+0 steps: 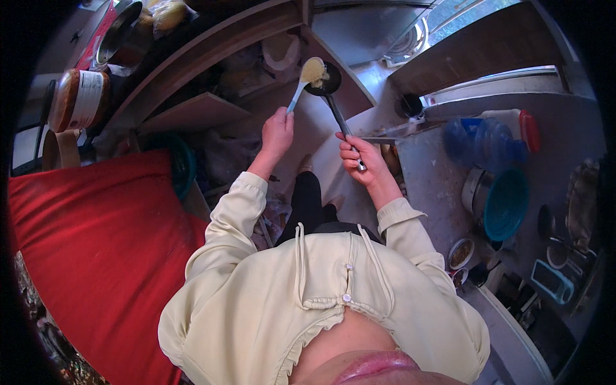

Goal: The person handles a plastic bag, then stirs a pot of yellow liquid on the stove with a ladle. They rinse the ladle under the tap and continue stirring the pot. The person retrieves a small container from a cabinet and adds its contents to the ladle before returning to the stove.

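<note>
My left hand (278,132) grips the light blue handle of a pale spoon (297,96). A mound of pale yellow grainy food (314,70) sits in the spoon's bowl. In my right hand (362,158) is the long metal handle of a dark ladle (329,81). The spoon's bowl overlaps the left side of the ladle's bowl, and I cannot tell whether they touch. Some of the same food shows at the ladle's inner edge. Both utensils are held out in front of me, above the floor.
A red cloth (96,250) covers a surface at left, with a labelled jar (79,101) beyond it. On the right counter (423,163) stand a blue plastic water bottle (483,137), a teal basin (505,204) and a small bowl (461,254). An open cabinet door (197,113) juts out ahead at left.
</note>
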